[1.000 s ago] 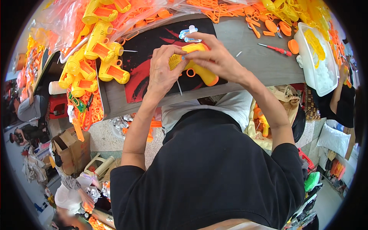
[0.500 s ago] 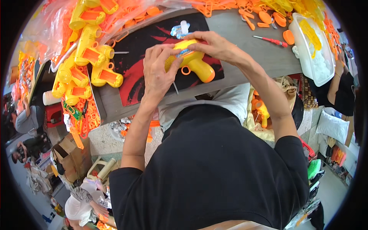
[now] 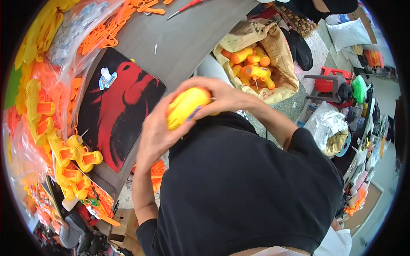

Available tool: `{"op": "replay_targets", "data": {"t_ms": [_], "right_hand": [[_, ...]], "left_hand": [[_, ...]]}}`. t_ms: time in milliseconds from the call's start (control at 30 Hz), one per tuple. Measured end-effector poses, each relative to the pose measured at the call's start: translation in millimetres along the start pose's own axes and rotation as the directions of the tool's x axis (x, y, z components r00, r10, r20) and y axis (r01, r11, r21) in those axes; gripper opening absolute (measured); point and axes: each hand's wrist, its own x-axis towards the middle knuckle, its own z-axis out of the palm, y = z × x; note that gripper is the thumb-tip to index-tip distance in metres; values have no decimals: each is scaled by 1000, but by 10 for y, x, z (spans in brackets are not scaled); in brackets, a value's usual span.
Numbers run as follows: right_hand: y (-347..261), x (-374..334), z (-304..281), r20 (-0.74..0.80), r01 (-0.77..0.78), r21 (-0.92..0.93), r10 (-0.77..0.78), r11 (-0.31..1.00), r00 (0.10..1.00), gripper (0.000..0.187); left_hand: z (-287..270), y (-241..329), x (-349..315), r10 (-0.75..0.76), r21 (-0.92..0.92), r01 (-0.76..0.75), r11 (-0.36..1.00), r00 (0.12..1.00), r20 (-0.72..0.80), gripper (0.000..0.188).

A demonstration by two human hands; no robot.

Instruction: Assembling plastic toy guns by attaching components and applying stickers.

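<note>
Table: grey, running diagonally across the upper left [image 3: 179, 38].
Mat: black with red markings, flat on the table [image 3: 128, 94].
Sack: tan, gaping beside the table [image 3: 279, 51], with yellow-and-orange pieces inside [image 3: 256, 71].
Yellow housings: clustered at the table's left side, orange parts among them [image 3: 62, 147].
Left hand: curled round one side of the yellow toy body, gripping it [image 3: 156, 128].
Right hand: gripping the other side, thumb toward the person [image 3: 224, 96].
Yellow toy body: between both hands, in front of the person's black shirt [image 3: 185, 106].
Screwdriver: red-handled, at the top edge [image 3: 185, 7].
Stickers: blue and white, on the mat [image 3: 106, 79].
Strip: small, white, on bare table [image 3: 155, 49].
</note>
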Motion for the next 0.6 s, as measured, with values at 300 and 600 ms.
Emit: {"op": "replay_targets", "data": {"t_ms": [300,600], "right_hand": [[1398,-1227,-1708,-877,-574,-74,221,815,426,57],[638,116,-586,-606,-315,-795,-651,518,458,28]], "left_hand": [[-180,-248,-141,-48,-138,5,990,950,-308,48],[-690,-304,-638,-55,-23,53,998,742,-669,24]]}}
